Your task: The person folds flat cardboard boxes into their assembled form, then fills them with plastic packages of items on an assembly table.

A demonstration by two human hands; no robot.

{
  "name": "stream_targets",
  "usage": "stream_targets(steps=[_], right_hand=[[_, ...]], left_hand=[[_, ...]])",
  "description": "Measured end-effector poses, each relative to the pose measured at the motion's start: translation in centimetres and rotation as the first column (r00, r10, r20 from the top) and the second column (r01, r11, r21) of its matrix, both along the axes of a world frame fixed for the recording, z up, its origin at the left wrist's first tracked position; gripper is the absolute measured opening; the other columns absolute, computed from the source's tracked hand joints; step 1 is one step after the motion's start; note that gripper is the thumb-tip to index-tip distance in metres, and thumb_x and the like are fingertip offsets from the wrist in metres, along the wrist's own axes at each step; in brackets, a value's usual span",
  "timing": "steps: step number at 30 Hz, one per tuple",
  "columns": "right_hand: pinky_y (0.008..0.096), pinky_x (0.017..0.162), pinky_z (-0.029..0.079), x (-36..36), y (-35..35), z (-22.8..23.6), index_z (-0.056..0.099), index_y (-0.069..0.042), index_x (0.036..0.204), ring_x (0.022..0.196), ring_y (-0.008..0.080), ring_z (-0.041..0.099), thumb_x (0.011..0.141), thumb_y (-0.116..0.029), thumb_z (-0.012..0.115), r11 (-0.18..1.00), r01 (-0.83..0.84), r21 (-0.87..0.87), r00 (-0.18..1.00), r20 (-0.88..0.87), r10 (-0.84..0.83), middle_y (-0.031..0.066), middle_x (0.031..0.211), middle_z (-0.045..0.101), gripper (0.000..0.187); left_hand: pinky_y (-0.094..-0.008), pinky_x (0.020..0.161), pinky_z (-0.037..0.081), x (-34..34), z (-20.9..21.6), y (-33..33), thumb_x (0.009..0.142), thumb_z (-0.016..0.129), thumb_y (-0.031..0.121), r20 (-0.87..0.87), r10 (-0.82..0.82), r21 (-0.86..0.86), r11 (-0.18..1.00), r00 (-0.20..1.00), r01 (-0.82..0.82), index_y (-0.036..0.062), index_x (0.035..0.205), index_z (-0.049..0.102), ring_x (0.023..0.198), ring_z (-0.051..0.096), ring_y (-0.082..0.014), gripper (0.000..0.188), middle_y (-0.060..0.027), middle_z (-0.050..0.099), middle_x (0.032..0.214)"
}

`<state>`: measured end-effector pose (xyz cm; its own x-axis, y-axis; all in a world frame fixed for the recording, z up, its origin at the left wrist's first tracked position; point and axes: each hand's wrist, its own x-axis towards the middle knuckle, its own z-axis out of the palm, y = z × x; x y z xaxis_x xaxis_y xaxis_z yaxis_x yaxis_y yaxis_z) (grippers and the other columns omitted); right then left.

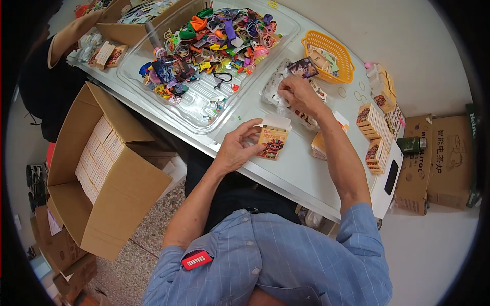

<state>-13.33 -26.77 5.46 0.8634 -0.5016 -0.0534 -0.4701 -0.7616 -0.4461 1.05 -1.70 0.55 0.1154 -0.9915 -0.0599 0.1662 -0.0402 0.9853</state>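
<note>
My left hand (236, 148) grips a small orange-and-white carton (273, 141) near the table's front edge; the carton's white top flap stands up. Farther off and to the right, my right hand (301, 96) is over a clear plastic bag (275, 91) of small white packets, its fingers pinched together. What they hold, if anything, is too hidden to make out. A dark printed card (303, 68) lies just beyond these fingers. Under my right forearm sits a small pile of flat cartons (319, 147).
A clear tray (204, 115) of colourful trinkets fills the table's far left. Beyond my right hand stands a yellow basket (350, 71). Stacked cartons (371, 125) line the right side. An open cardboard box (127, 204) of small cartons stands at left, near another person's arm (71, 38).
</note>
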Motion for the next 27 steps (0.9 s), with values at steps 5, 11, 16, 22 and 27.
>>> stream_targets(steps=[5,11,16,22,27], right_hand=[[0.0383,0.077,0.049,-0.4,0.1,0.7,0.067,-0.003,0.098,0.096,0.0242,0.06,0.088,-0.016,0.07,0.996,0.022,-0.092,0.916,0.4,0.017,0.0094,0.1,0.065,0.017],[0.0257,0.074,0.046,-1.2,0.2,1.3,0.066,-0.003,0.1,0.085,0.0082,0.056,0.096,-0.016,0.067,0.93,0.177,0.323,0.849,0.428,-0.31,-0.0024,0.092,0.063,0.014],[0.0224,0.069,0.044,-1.9,1.0,1.9,0.064,-0.003,0.099,0.077,0.0051,0.054,0.098,-0.017,0.066,0.851,0.127,0.509,0.778,0.481,-0.404,-0.0045,0.084,0.058,0.014],[0.0231,0.071,0.047,-3.3,5.4,4.3,0.064,-0.003,0.1,0.077,0.0063,0.055,0.1,-0.014,0.064,0.793,0.03,0.608,0.798,0.464,-0.386,-0.0021,0.085,0.061,0.01],[0.0266,0.069,0.047,-3.5,9.2,5.5,0.064,-0.001,0.099,0.075,0.0102,0.055,0.097,-0.01,0.065,0.955,0.046,0.294,0.9,0.402,-0.167,0.0014,0.084,0.062,0.009]], left_hand=[[-0.0204,0.074,0.051,0.2,0.1,0.2,0.083,0.08,0.002,-0.012,0.011,0.01,1.0,1.0,-0.011,0.0025,0.146,0.047,0.097,0.063,-0.0102,0.071,-0.0104,0.069,0.12],[-0.0196,0.07,0.049,0.0,0.2,0.1,0.083,0.08,0.002,-0.01,0.014,-0.004,1.0,1.0,-0.014,0.0025,0.147,0.047,0.098,0.064,-0.0097,0.072,-0.0111,0.07,0.121],[-0.0208,0.072,0.048,0.0,0.1,0.1,0.083,0.081,0.004,-0.018,0.021,-0.004,1.0,1.0,-0.021,0.005,0.146,0.049,0.096,0.062,-0.0089,0.071,-0.0094,0.07,0.12],[-0.0223,0.074,0.049,-0.2,0.2,0.3,0.082,0.081,0.005,-0.025,0.059,0.009,0.998,0.998,-0.059,0.0064,0.146,0.05,0.094,0.059,-0.0083,0.07,-0.0078,0.07,0.119],[-0.02,0.069,0.047,-0.3,-0.3,0.2,0.082,0.08,0.004,-0.025,0.073,-0.008,0.997,0.997,-0.074,0.0052,0.146,0.05,0.093,0.059,-0.0079,0.071,-0.0079,0.07,0.119]])
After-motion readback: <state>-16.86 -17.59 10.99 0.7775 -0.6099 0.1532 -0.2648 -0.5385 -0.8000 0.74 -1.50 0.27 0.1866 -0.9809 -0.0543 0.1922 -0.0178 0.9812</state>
